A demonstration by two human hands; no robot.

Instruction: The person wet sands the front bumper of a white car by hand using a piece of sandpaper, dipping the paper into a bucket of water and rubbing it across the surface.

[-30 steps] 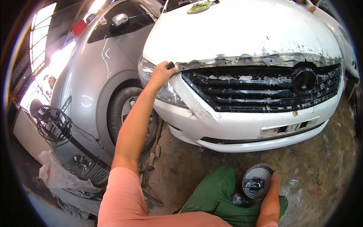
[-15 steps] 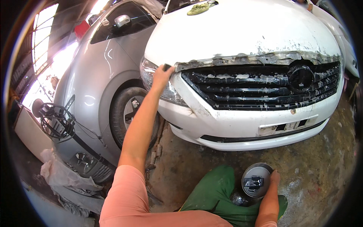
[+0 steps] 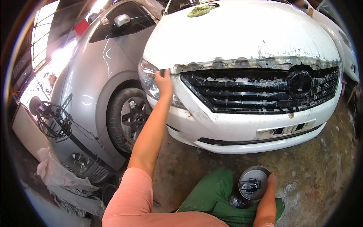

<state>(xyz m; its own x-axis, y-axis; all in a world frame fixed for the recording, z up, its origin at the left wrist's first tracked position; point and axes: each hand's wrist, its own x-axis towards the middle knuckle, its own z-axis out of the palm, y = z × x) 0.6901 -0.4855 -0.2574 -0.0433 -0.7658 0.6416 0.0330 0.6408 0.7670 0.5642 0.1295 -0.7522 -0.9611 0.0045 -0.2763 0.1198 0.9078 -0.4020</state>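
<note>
Just left of the black, white-smeared grille (image 3: 249, 93) on the white car (image 3: 234, 36), the left hand (image 3: 164, 83) grasps a small dark pad (image 3: 163, 71), mostly hidden, by the headlight (image 3: 146, 73). Below the grille, blurred marks on the plate panel (image 3: 286, 129) are unreadable; lower still, the right hand (image 3: 272, 180) clutches a grey bowl (image 3: 261, 171).

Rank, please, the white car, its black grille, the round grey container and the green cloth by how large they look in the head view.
1. White car
2. Black grille
3. Round grey container
4. Green cloth, which lies farther away, so this is apparent size only.
</note>
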